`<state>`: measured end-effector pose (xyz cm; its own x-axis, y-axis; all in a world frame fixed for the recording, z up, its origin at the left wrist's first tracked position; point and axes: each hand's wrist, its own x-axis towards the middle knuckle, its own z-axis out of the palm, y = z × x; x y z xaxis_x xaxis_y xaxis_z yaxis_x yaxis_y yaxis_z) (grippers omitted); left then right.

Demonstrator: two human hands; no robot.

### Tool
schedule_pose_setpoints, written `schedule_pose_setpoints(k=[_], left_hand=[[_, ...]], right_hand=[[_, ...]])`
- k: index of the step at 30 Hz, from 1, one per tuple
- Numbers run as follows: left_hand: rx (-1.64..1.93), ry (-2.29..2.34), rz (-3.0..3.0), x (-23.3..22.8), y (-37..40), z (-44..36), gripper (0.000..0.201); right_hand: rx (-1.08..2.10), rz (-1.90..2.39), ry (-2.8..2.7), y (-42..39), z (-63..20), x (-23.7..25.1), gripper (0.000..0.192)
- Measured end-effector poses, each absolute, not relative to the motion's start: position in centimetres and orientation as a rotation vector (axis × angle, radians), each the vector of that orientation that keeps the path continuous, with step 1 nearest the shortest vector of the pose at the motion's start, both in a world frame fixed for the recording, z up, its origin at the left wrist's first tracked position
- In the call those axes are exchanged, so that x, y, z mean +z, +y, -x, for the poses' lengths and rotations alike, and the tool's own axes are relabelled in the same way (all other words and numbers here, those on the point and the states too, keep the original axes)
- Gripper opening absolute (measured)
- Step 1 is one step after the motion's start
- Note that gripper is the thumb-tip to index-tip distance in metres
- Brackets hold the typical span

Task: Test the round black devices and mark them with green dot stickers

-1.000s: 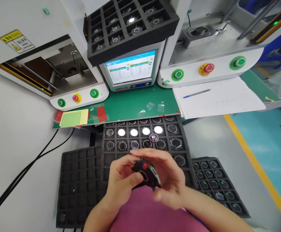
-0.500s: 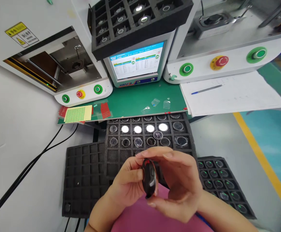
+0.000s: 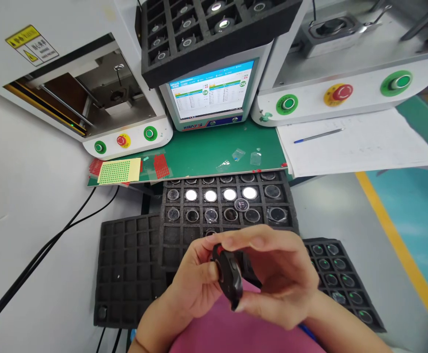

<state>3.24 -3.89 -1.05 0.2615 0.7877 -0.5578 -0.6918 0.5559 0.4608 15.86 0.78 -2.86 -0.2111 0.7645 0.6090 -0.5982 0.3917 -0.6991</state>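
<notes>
Hands meet low in the head view, over a pink lap. The left hand and the right hand both pinch a small black part, round and glossy like moulded plastic, with a red spot near its top edge. It is held on edge between thumbs and fingertips, tilted, just above the near rim of a foam tray. The right forefinger arches over it; the left thumb presses its flat face.

That tray is dark, matte, spongy foam cut into square cells. Most cells hold round discs, some shining white, some dull and ringed. One loose disc with markings sits across a cell wall. To the left lies a second foam tray with bare cells; to the right a third holds small rings with a greenish glint. A fourth tray, loaded with round parts, rests atop a screen showing tables and green OK marks.

A smooth green mat covers the bench, carrying a yellow dotted sheet, red sticker strips and clear film scraps. White machine housings flank the screen, with green and red buttons. Paper with a blue pen lies to the right. Black cables trail across a pale floor; a yellow stripe borders teal flooring.
</notes>
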Motion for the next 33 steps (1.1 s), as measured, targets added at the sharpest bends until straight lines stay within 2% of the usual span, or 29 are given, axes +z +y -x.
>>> schedule_pose_setpoints(k=[4, 6, 15, 20, 25, 29, 33], left_hand=[[1.007, 0.812, -0.164, -1.1, -3.7, -3.3, 0.037], [1.007, 0.822, -0.179, -1.1, -3.7, -3.3, 0.041], [1.121, 0.821, -0.243, -0.9, -3.8, -3.4, 0.034], [1.426, 1.067, -0.814, -0.3, -3.9, -2.9, 0.013], [1.390, 1.320, -1.456, 0.4, -4.2, -2.3, 0.027], [1.394, 1.350, -1.695, 1.1, -4.1, -2.0, 0.024], [1.346, 1.387, -1.771, 1.4, -4.2, -1.8, 0.024]], right_hand=[[1.248, 0.231, -1.317, 0.5, -16.1, -3.3, 0.077], [1.281, 0.224, -1.339, 0.4, -16.3, -3.2, 0.078], [1.354, 0.206, -1.291, 0.5, -16.0, -2.7, 0.055], [1.492, 0.386, -1.290, 0.0, -16.8, -2.2, 0.043], [1.387, 0.425, -1.433, 0.5, -17.2, -1.5, 0.042], [1.360, 0.388, -1.398, 0.7, -16.8, -1.5, 0.041], [1.394, 0.370, -1.282, 0.4, -16.2, -2.0, 0.031]])
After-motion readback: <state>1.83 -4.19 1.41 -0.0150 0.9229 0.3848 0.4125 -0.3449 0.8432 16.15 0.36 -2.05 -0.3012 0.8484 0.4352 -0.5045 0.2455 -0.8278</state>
